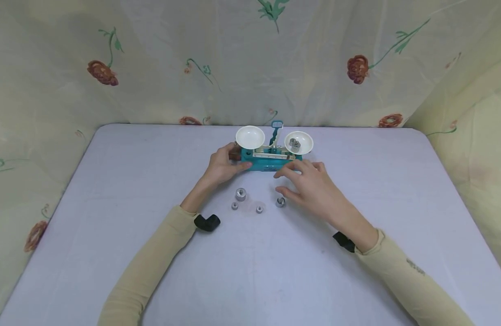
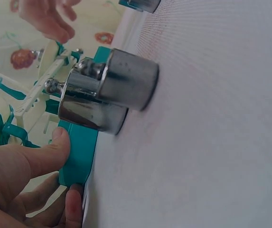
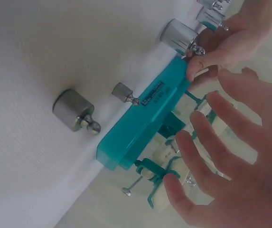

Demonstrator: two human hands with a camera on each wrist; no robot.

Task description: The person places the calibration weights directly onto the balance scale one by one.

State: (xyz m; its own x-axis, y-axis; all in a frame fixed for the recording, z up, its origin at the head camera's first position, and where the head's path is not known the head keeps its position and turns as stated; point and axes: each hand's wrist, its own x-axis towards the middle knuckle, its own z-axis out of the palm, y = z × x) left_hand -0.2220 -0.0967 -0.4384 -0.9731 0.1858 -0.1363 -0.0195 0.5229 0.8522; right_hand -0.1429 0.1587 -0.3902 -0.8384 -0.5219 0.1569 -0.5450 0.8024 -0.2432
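Observation:
A teal balance scale (image 1: 267, 164) with two white pans stands near the table's back edge. My left hand (image 1: 224, 167) grips its left end, thumb on the front of the base (image 2: 81, 152) and fingers behind and beneath. In the right pan (image 1: 306, 144) sit metal weights (image 1: 294, 144); the left pan (image 1: 250, 137) holds nothing. My right hand (image 1: 311, 185) hovers in front of the scale's right end, fingers spread and holding nothing. Close below its thumb a knobbed metal weight (image 1: 281, 202) stands on the table.
Left of that weight, a larger weight (image 1: 240, 194) and two small weights (image 1: 234, 206) stand upright in front of the scale. A white cloth covers the table (image 1: 250, 271). Floral curtains (image 1: 234, 54) hang behind and at the sides.

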